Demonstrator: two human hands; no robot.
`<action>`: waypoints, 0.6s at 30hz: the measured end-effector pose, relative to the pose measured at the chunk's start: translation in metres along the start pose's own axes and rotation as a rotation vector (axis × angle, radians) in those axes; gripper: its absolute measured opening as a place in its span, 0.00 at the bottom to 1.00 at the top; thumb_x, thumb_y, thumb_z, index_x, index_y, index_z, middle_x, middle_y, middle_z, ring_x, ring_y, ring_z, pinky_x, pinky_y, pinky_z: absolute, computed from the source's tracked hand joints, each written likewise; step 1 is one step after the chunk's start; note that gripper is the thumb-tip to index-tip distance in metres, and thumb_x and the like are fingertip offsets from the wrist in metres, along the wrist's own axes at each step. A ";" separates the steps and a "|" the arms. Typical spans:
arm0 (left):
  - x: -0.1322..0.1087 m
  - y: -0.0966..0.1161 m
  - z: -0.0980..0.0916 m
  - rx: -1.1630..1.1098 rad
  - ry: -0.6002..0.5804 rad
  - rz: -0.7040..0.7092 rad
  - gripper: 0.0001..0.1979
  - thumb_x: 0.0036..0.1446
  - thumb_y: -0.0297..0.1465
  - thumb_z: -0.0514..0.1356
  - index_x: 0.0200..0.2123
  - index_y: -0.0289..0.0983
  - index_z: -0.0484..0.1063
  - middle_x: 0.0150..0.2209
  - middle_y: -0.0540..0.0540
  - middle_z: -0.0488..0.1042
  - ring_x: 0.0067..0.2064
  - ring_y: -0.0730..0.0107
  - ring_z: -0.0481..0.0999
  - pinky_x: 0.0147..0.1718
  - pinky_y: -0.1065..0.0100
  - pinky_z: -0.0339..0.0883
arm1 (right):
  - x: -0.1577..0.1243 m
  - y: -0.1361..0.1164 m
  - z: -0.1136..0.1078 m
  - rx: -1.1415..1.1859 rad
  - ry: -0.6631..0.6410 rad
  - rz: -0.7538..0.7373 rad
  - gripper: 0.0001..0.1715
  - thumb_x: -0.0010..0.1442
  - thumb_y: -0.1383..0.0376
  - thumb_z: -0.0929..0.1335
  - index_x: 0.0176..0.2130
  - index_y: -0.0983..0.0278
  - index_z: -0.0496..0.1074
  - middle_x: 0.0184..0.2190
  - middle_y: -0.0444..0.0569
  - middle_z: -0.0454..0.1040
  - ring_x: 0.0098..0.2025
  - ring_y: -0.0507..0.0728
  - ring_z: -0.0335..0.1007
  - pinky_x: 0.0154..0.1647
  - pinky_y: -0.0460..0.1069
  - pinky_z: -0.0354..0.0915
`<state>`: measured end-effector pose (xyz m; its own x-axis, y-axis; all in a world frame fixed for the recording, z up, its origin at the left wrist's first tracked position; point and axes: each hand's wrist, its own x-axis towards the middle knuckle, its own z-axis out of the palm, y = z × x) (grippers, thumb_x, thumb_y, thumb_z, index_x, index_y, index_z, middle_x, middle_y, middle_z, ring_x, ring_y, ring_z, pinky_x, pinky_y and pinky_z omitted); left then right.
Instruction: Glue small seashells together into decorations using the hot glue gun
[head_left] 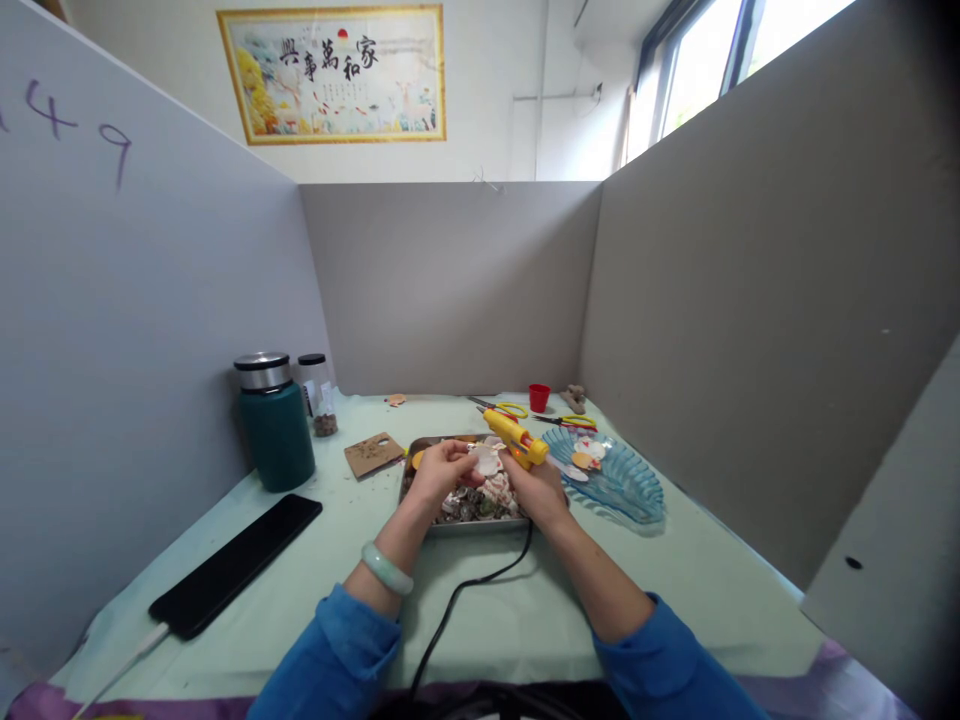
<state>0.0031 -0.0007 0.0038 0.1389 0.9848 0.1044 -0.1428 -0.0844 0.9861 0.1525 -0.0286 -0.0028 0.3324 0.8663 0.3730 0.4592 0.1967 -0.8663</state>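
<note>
Shells [495, 492] lie in the tray [472, 528] at 12 o'clock, partly blocked by my left grip [444, 472], pinching a white piece [487, 461], and right grip [538, 488], holding a glue gun [516, 435]; blue dish [637, 490], 1 o'clock.

Bright daylight from one o'clock
The window [701, 75] glares white; the panel [750, 330] at three o'clock is shaded; edges stretch, the two o'clock corner blackens.

L fingers [454, 453] w/ wht piece [487, 461], R fingers [514, 471] w/ glue gun [514, 435]
</note>
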 end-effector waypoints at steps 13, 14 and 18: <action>-0.003 0.002 -0.001 -0.066 -0.034 -0.030 0.17 0.40 0.29 0.69 0.31 0.33 0.66 0.21 0.49 0.74 0.22 0.70 0.76 0.26 0.69 0.72 | 0.003 0.007 0.004 -0.008 0.016 -0.034 0.18 0.53 0.52 0.65 0.35 0.62 0.73 0.31 0.49 0.77 0.34 0.58 0.73 0.34 0.48 0.65; -0.003 0.002 -0.001 -0.067 -0.028 -0.029 0.17 0.40 0.30 0.69 0.31 0.33 0.65 0.21 0.49 0.74 0.22 0.70 0.76 0.26 0.69 0.72 | 0.002 0.004 0.003 -0.022 0.001 -0.026 0.17 0.53 0.53 0.65 0.34 0.62 0.73 0.30 0.48 0.77 0.34 0.58 0.73 0.33 0.48 0.64; -0.004 0.003 0.000 -0.046 -0.015 -0.024 0.17 0.40 0.31 0.70 0.31 0.33 0.65 0.20 0.49 0.74 0.21 0.69 0.76 0.26 0.68 0.72 | 0.000 -0.001 0.000 -0.038 -0.009 -0.004 0.15 0.54 0.54 0.65 0.33 0.62 0.72 0.29 0.48 0.77 0.33 0.57 0.73 0.32 0.47 0.64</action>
<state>0.0019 -0.0044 0.0061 0.1572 0.9840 0.0833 -0.1846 -0.0536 0.9814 0.1524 -0.0289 -0.0016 0.3232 0.8696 0.3733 0.4916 0.1828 -0.8514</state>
